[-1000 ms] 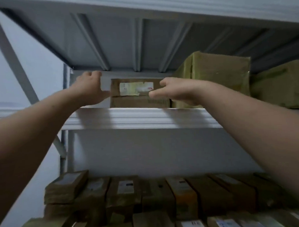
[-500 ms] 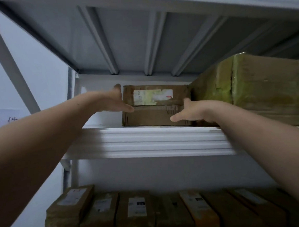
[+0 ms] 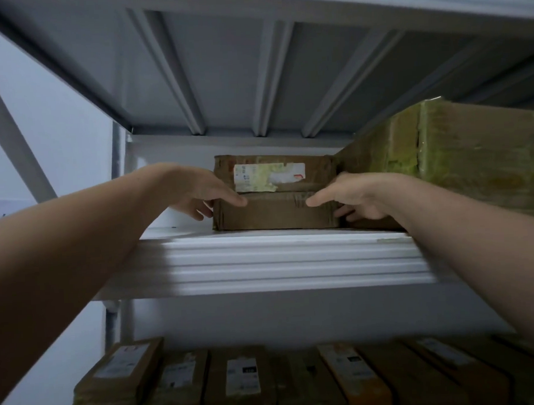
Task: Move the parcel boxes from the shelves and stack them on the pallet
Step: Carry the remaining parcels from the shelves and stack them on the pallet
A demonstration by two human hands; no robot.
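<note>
Parcel box (image 3: 275, 212): brown creased cardboard, torn pale label in front; toward the shelf's (image 3: 262, 257) back edge. My left hand (image 3: 198, 194) and right hand (image 3: 356, 198) gripped its ends.

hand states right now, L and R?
Left hand: grips the left end of the brown parcel box.
Right hand: grips its right end.

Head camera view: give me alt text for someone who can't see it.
A person's left hand and right hand grip the two ends of a labelled brown box sitting on a high white shelf. A bigger green-taped box stands just to its right, and a row of parcels lies on the shelf below.
</note>
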